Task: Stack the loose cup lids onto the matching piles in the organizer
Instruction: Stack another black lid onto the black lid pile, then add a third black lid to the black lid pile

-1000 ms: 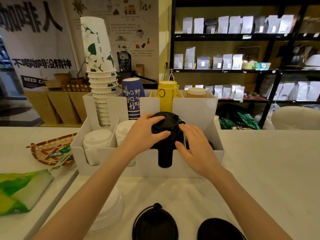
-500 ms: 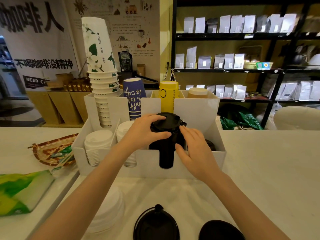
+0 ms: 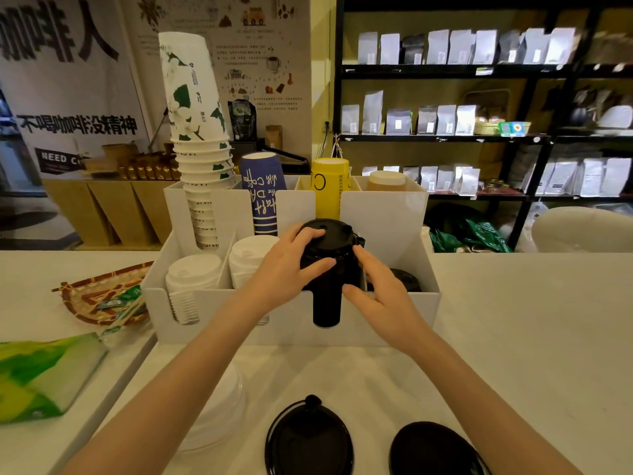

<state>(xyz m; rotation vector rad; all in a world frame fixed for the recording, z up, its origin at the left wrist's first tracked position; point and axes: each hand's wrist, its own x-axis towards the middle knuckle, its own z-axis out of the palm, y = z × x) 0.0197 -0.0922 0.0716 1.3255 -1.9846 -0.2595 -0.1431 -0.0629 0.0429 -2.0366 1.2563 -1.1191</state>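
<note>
A white organizer (image 3: 394, 315) stands on the counter with lid piles in its front compartments. Both my hands are on the tall black lid pile (image 3: 327, 303) in the third slot. My left hand (image 3: 287, 269) wraps the pile's top from the left, thumb on its front. My right hand (image 3: 380, 293) presses flat against its right side, fingers apart. Two white lid piles (image 3: 193, 272) (image 3: 248, 255) fill the left slots. A low black pile (image 3: 407, 279) lies in the right slot. Loose black lids (image 3: 308, 440) (image 3: 431, 450) and loose white lids (image 3: 219, 406) lie near me.
Stacked paper cups, white-green (image 3: 198, 138), blue (image 3: 262, 190) and yellow (image 3: 329, 186), rise from the organizer's rear slots. A woven tray (image 3: 99, 293) and a green packet (image 3: 41, 371) lie on the left counter. Shelves of bags (image 3: 445, 118) stand behind.
My hands have stayed on the black pile, with my left fingers shifting slightly over its top. The view has moved a little.
</note>
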